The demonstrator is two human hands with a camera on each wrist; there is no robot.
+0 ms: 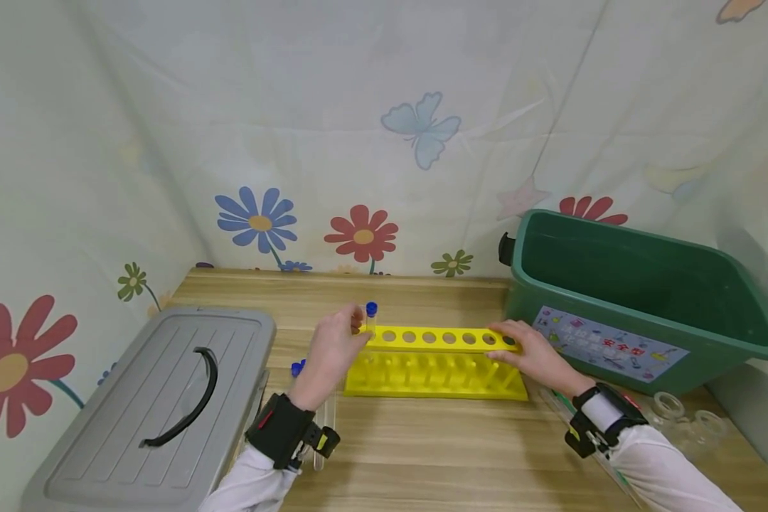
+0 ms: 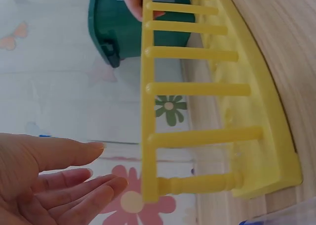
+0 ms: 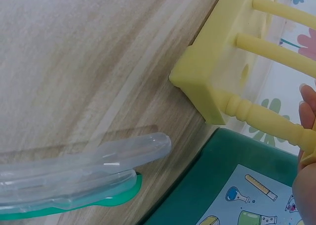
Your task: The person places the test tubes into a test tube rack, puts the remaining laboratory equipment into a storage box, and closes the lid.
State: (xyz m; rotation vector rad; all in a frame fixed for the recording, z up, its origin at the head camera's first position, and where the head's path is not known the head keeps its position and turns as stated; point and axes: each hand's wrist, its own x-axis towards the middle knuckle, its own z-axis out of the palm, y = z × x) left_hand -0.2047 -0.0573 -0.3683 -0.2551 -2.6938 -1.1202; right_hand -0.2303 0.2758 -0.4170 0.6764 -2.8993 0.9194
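Observation:
A yellow test tube rack [image 1: 435, 390] stands on the table, with a row of holes in its top plate. One clear test tube with a blue cap [image 1: 372, 309] is upright in the hole at the rack's left end. Beside this tube is my left hand [image 1: 336, 345]; in the left wrist view its thumb [image 2: 74, 153] and fingers are spread apart with nothing between them. My right hand [image 1: 531, 355] grips the right end of the top plate, fingers behind and thumb [image 3: 308, 185] in front. More blue-capped tubes [image 1: 320, 455] lie on the table, partly hidden under my left wrist.
At the left is a grey lidded box [image 1: 128, 412] with a black handle. A green bin [image 1: 525, 299] stands at the right back. Clear glass bottles [image 1: 704, 430] and long clear plastic pieces [image 3: 123, 156] with a green one [image 3: 126, 193] lie near my right forearm.

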